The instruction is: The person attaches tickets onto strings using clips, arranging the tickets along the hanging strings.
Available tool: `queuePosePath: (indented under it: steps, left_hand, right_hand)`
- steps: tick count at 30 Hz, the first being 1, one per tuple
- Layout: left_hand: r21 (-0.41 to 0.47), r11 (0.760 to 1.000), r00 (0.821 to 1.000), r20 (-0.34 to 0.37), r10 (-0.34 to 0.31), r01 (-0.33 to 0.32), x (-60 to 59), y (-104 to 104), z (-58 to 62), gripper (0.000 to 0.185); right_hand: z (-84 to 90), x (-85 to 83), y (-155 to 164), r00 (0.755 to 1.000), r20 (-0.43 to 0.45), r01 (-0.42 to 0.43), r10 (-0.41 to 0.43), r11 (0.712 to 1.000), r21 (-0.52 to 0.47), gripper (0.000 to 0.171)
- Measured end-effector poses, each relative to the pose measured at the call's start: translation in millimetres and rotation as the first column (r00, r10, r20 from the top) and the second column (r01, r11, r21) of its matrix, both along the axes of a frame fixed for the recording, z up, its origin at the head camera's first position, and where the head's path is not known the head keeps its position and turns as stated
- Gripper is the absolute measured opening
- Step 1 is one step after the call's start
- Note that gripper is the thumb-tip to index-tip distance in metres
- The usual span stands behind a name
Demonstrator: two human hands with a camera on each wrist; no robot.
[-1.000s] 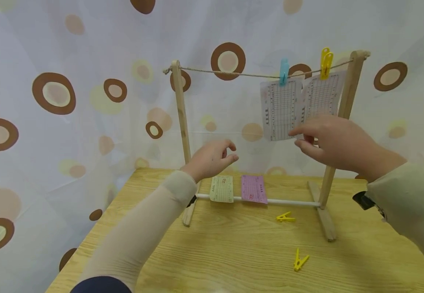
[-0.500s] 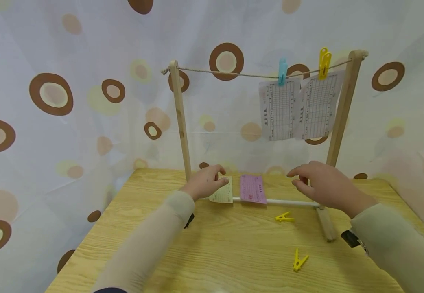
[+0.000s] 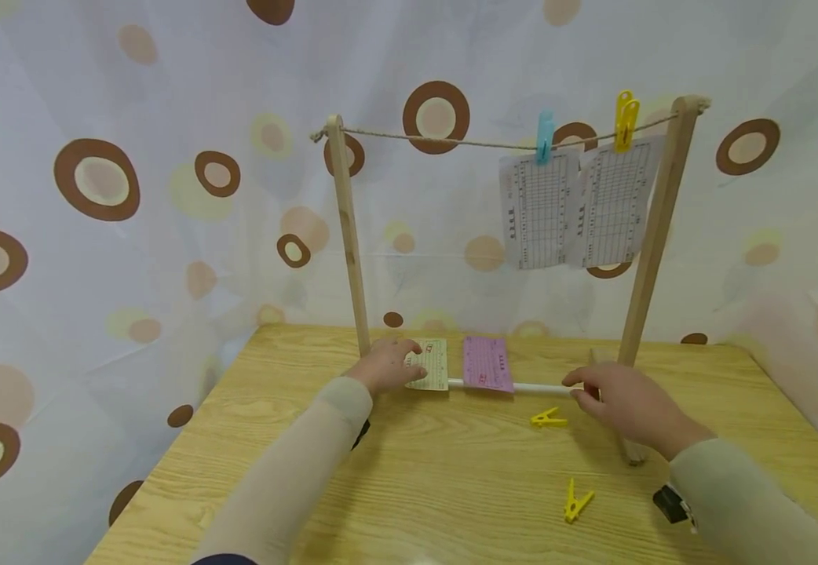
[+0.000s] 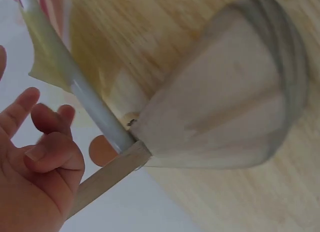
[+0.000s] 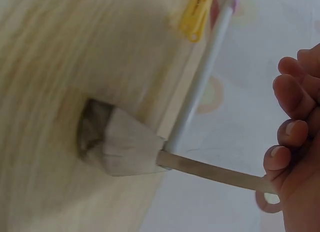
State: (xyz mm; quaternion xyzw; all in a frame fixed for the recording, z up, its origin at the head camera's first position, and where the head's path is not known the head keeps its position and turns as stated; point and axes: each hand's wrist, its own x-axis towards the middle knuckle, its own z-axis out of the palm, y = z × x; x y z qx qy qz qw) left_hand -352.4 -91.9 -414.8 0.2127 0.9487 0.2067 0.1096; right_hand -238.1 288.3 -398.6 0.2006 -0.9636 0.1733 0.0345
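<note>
**Both hands down at the bottom rail of the little drying rack**

Starting closest to the camera, one yellow clothespin lies loose on the wooden table, a bit in front of the right arm. A second yellow clothespin lies further in, just left of the right hand. That hand hovers low beside the right end of the white rod, fingers loosely curled and pointing left towards the peg, holding nothing as far as I can see. The right wrist view backs that up: fingers bent and relaxed, with the rod and the wooden foot of the rack just beside them.

Over on the left, the left hand rests its fingers on the pale yellow card, which is draped over the white rod near the left post. Honestly can't tell if it's pinching the card or just touching it; the left wrist view shows fingers half curled near the rod, too blurry to call. Right next to that card hangs a purple card, on the same rod.

Further back and up, a string runs between the two posts. A blue clothespin and a third yellow one each pin a printed sheet near the right post. Behind it all is a white curtain with brown circles.
</note>
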Motion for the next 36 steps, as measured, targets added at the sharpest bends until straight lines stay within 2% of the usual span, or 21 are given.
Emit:
queuePosePath:
  steps: [5,9,14,20,27,31,36]
  left_hand:
    - [-0.010,0.997,0.992,0.092,0.083,-0.082,-4.2,0,-9.4,0.062]
    - [-0.006,0.993,0.985,0.123,0.117,-0.117,-2.4,3,-9.6,0.068]
    - [-0.002,0.990,0.985,0.105,0.140,-0.140,-1.3,9,-8.7,0.068]
    - [0.035,0.987,0.986,0.068,0.154,-0.156,-8.7,12,-16.8,0.066]
    - [0.062,0.986,0.988,0.017,0.154,-0.155,-9.5,14,-19.6,0.076]
    - [0.076,0.981,0.984,0.024,0.178,-0.179,-7.8,13,-17.5,0.066]
    - [0.113,0.972,0.979,0.022,0.203,-0.204,-4.4,12,-15.2,0.043]
  right_hand:
    - [-13.1,1.7,5,0.997,0.080,0.019,-0.017,1.000,-0.024,0.026]
    - [-22.6,0.8,5,0.991,0.132,0.033,-0.029,0.999,-0.030,0.030]
    - [-34.2,-2.0,6,0.980,0.196,0.026,-0.020,0.999,-0.029,0.043]
    - [-41.5,-5.7,3,0.968,0.252,-0.004,0.003,1.000,0.003,0.060]
    - [-47.1,-11.3,1,0.971,0.237,-0.026,0.015,0.999,0.044,0.058]
    - [-47.7,-13.3,-1,0.970,0.243,-0.043,0.032,0.998,0.038,0.054]
    - [-47.7,-13.0,1,0.966,0.253,-0.055,0.048,0.998,0.021,0.051]
